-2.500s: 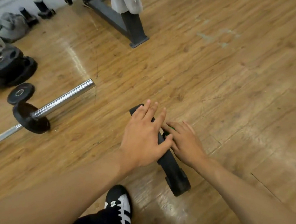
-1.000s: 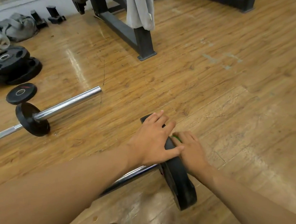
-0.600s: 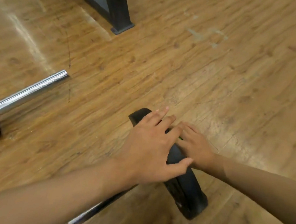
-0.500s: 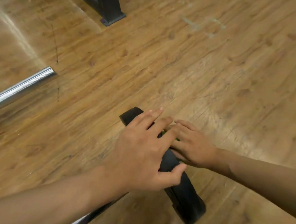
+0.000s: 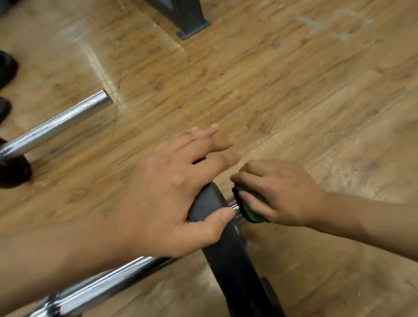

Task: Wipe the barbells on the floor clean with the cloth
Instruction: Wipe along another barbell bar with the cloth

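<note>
grip first: the left hand (image 5: 171,193) lies over the top rim of the black plate (image 5: 238,271), fingers stretched across to its far side and thumb hooked over the near right face, so it has the plate clamped. the right hand (image 5: 281,193) is curled round a bunched green cloth (image 5: 251,208), pinching it against the short chrome bar end (image 5: 233,208) that pokes out just right of the plate. this barbell (image 5: 104,283) lies on the wooden floor (image 5: 311,91), its shaft running near and left under the left forearm.

to do this step well, i'd judge the left hand should hold the plate firm so the bar cannot roll, while the right wraps the cloth fully round the stub and twists as it slides outward, then works into the seam where stub meets plate, where grime likely gathers. a fresh fold of cloth for each pass would help. the view is blurred, so i cannot tell how clean the metal is.

a second barbell (image 5: 58,123) lies well apart to the far left and looks yet to be done; a dark rack foot (image 5: 189,10) stands beyond.
</note>
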Available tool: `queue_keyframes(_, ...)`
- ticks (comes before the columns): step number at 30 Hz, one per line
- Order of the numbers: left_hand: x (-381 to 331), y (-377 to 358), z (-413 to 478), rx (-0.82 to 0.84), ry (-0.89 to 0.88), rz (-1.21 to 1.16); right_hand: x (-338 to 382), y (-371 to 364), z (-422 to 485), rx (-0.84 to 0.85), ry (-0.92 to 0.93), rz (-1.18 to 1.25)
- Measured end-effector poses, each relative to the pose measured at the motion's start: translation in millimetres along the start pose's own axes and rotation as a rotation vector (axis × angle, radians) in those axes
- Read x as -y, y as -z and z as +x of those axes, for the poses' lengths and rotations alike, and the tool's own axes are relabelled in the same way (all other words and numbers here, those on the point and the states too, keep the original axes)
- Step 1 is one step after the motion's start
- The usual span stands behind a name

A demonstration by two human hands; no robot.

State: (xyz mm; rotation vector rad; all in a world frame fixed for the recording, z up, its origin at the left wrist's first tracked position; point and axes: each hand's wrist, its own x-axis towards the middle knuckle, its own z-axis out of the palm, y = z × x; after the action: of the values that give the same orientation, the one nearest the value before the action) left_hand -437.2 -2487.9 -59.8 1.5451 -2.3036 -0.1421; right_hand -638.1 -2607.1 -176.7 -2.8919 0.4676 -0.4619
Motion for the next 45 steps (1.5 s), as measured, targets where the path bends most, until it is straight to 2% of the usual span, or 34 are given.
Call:
queue_keyframes(2, -5.3, 2.7, 0.8, 0.042, 0.023, 0.013, 12.9, -6.3, -0.5, -0.085, -0.163, 0.034)
queue_keyframes(3, -7.6, 4.2, 1.8, 0.067, 0.029, 0.022, 22.3, -10.8, -6.2, -0.118, -0.185, 0.016)
queue_keyframes(7, -25.1, 9.8, 1.5, 0.153, 0.046, 0.113, 29.4, -17.3, -46.1, -0.176, 0.100, -0.122)
queue_keyframes(8, -31.2, 10.5, 0.2, 0.170, 0.037, 0.136, 27.7, -14.8, -45.4, -0.176, 0.117, -0.122)
queue_keyframes(9, -36.5, 11.3, -1.1, 0.184, 0.027, 0.160, 28.4, -10.3, -39.0, -0.164, 0.064, -0.085)
queue_keyframes(12, -48.4, 15.1, -3.4, 0.241, -0.027, 0.233, 42.1, -0.1, -13.7, -0.091, -0.261, 0.014)
queue_keyframes(13, -51.0, 16.2, -3.3, 0.269, -0.061, 0.249, 48.5, 0.7, -16.7, -0.058, -0.302, 0.002)
queue_keyframes(14, -52.7, 16.5, -3.9, 0.293, -0.096, 0.263, 52.7, -1.9, -26.6, -0.028, -0.276, -0.025)
queue_keyframes(16, -58.2, 17.0, -7.8, 0.309, -0.139, 0.285, 60.5, -5.0, -57.7, -0.031, -0.114, -0.070)
queue_keyframes(17, -62.2, 16.0, -10.3, 0.301, -0.151, 0.291, 61.7, -3.7, -69.5, -0.052, -0.054, -0.104)
queue_keyframes(19, -73.0, 9.7, -16.1, 0.271, -0.168, 0.304, 57.9, 3.7, -71.3, -0.060, -0.051, -0.147)
queue_keyframes(24, -88.5, -0.2, -18.0, 0.240, -0.256, 0.343, 64.1, 31.4, -24.6, 0.184, -0.405, 0.020)
queue_keyframes(25, -86.2, 2.7, -16.1, 0.261, -0.294, 0.358, 68.2, 28.0, -33.1, 0.188, -0.398, 0.033)
queue_keyframes(27, -80.3, 7.2, -15.6, 0.297, -0.357, 0.370, 73.6, 15.7, -65.9, 0.084, -0.250, 0.006)
queue_keyframes(29, -77.1, 5.7, -19.2, 0.270, -0.365, 0.329, 71.5, 4.4, -91.9, -0.021, -0.134, -0.111)
queue_keyframes(30, -78.3, 2.7, -22.0, 0.228, -0.358, 0.292, 70.0, 3.9, -91.8, -0.017, -0.128, -0.109)
queue_keyframes(31, -81.0, -1.0, -25.3, 0.174, -0.343, 0.257, 69.9, 8.4, -81.1, 0.007, -0.159, -0.092)
queue_keyframes(33, -87.5, -8.4, -31.6, 0.081, -0.322, 0.231, 73.0, 23.0, -46.5, 0.158, -0.230, -0.065)
queue_keyframes(36, -91.2, -11.6, -32.1, 0.042, -0.368, 0.237, 74.3, 31.6, -26.5, 0.277, -0.325, -0.086)
queue_keyframes(37, -90.2, -12.2, -30.6, 0.050, -0.389, 0.242, 74.3, 27.5, -34.4, 0.254, -0.326, -0.031)
queue_keyframes(39, -90.3, -12.7, -29.7, 0.062, -0.420, 0.253, 79.3, 14.6, -67.4, 0.102, -0.276, 0.004)
queue_keyframes(41, -90.5, -14.9, -28.7, 0.068, -0.442, 0.263, 78.0, 4.2, -91.6, -0.032, -0.181, -0.064)
queue_keyframes(43, -89.9, -15.4, -29.0, 0.075, -0.443, 0.265, 72.5, 9.9, -79.6, 0.057, -0.204, -0.098)
queue_keyframes(45, -86.1, -14.0, -26.4, 0.078, -0.447, 0.272, 67.5, 24.4, -45.2, 0.170, -0.344, -0.076)
